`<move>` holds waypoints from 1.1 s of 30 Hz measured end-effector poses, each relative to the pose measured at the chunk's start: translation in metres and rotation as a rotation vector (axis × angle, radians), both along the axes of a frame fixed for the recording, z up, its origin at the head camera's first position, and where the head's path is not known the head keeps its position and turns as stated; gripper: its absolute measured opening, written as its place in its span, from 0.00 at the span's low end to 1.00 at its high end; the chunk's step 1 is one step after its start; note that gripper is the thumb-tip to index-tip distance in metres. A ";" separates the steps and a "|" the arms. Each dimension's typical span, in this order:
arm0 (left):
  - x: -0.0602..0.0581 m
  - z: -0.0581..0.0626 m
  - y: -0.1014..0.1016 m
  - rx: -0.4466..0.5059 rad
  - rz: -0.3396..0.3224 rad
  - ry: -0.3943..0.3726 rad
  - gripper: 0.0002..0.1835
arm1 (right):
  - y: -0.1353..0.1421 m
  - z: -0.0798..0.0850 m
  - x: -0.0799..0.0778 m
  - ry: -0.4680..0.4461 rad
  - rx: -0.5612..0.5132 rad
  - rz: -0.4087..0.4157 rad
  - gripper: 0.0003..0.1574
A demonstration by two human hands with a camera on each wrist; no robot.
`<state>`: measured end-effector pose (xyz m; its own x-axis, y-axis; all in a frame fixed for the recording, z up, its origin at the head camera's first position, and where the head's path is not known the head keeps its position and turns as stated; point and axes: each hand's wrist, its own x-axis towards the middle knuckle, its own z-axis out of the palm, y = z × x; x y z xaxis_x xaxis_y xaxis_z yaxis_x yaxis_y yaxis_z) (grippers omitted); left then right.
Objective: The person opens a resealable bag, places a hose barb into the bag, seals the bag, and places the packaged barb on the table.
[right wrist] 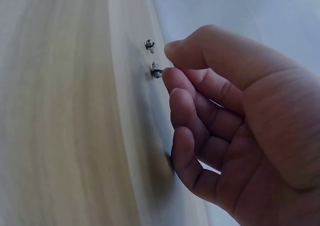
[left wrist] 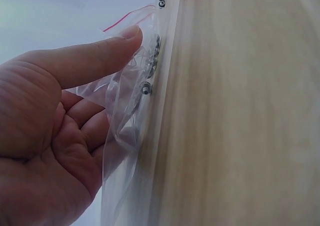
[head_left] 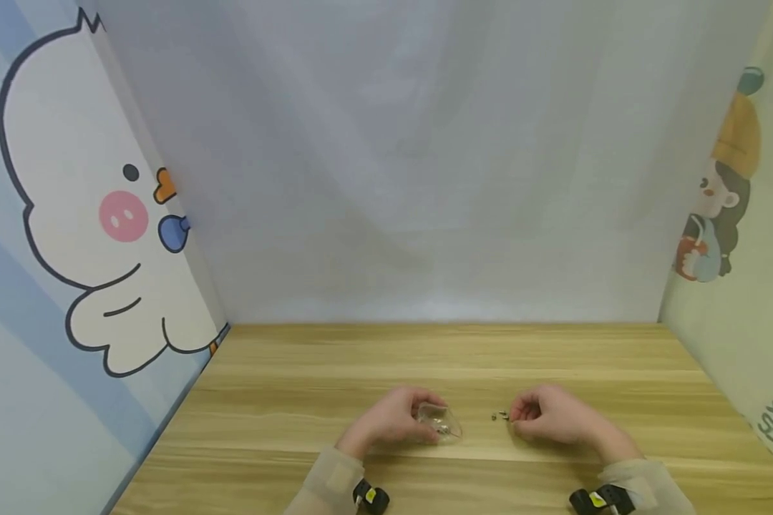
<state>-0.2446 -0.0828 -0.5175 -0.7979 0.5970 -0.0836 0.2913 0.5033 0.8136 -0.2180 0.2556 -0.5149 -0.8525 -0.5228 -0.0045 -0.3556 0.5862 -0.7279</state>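
Observation:
My left hand (head_left: 399,417) grips a clear zip bag (head_left: 433,415) with a red seal line, thumb on its near side. Several small metal screws (left wrist: 146,88) show through the plastic in the left wrist view, low in the bag close to the tabletop. Opposite it, my right hand (head_left: 554,415) hovers low with fingers bent, thumb and index fingertips right at a small screw (right wrist: 156,72) with a dark ring. Another screw (right wrist: 150,46) lies just beyond on the wood. I cannot tell whether the right fingertips pinch one.
The wood-grain table (head_left: 296,372) carries the loose screws between both hands. A pale grey curtain-like backdrop (head_left: 425,179) closes the far edge. Cartoon-printed panels stand at the left (head_left: 71,214) and right (head_left: 734,322). Small black cameras (head_left: 371,497) are strapped to both wrists.

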 end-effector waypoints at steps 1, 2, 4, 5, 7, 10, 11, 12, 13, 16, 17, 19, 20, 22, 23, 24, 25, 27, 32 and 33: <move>0.000 0.000 0.000 0.001 0.000 -0.004 0.27 | -0.001 0.000 0.000 0.000 -0.001 0.000 0.05; 0.001 0.000 0.000 0.000 0.000 -0.004 0.27 | -0.001 0.000 0.001 0.002 -0.001 -0.001 0.05; 0.001 0.000 0.000 0.006 -0.003 -0.005 0.27 | -0.002 0.000 0.001 0.010 0.002 -0.004 0.06; 0.001 0.000 0.000 0.007 -0.004 -0.003 0.27 | -0.003 0.000 0.001 0.015 0.001 -0.006 0.07; 0.001 0.000 0.000 0.007 -0.004 -0.004 0.27 | -0.006 0.001 0.001 0.024 -0.007 -0.004 0.07; 0.000 -0.001 0.000 -0.002 -0.001 0.001 0.27 | -0.010 0.002 0.002 0.035 -0.024 -0.003 0.06; 0.000 -0.002 0.000 -0.007 0.000 0.003 0.27 | -0.012 0.003 0.002 0.035 -0.033 -0.002 0.05; 0.000 -0.002 0.000 -0.013 0.001 0.006 0.27 | -0.013 0.004 0.003 0.035 -0.040 -0.002 0.05; -0.001 -0.002 0.000 -0.018 0.002 0.013 0.27 | -0.014 0.005 0.003 0.035 -0.044 -0.004 0.05; -0.001 -0.003 0.000 -0.029 0.003 0.024 0.27 | -0.017 0.008 0.005 0.034 -0.052 -0.011 0.05; -0.001 -0.003 0.000 -0.029 0.003 0.022 0.27 | -0.017 0.008 0.005 0.033 -0.050 -0.014 0.04; -0.001 -0.003 0.000 -0.029 0.003 0.019 0.27 | -0.019 0.008 0.006 0.044 -0.047 -0.020 0.04; 0.000 -0.003 0.000 -0.027 0.003 0.015 0.27 | -0.020 0.007 0.006 0.050 -0.046 -0.023 0.04; 0.000 -0.003 0.000 -0.027 0.002 0.013 0.27 | -0.024 0.006 0.007 0.069 -0.041 -0.028 0.04; 0.000 -0.004 0.000 -0.026 0.001 0.012 0.27 | -0.026 0.005 0.007 0.078 -0.040 -0.031 0.05; 0.000 -0.004 0.001 -0.026 0.002 0.013 0.27 | -0.029 0.004 0.007 0.088 -0.043 -0.031 0.05; 0.001 -0.004 0.001 -0.025 0.003 0.012 0.28 | -0.032 0.003 0.007 0.096 -0.045 -0.031 0.05; 0.001 -0.003 0.001 -0.021 0.003 0.008 0.28 | -0.039 0.003 0.006 0.109 -0.048 -0.025 0.05; 0.002 0.000 0.000 -0.006 0.003 -0.002 0.27 | -0.056 0.006 0.005 0.109 -0.078 -0.001 0.05; 0.001 0.000 -0.001 -0.007 0.003 0.001 0.27 | -0.059 0.007 0.005 0.107 -0.086 0.000 0.05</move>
<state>-0.2432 -0.0833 -0.5174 -0.7997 0.5942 -0.0866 0.2910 0.5097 0.8096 -0.2131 0.1963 -0.5080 -0.8457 -0.5173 0.1313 -0.4340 0.5234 -0.7333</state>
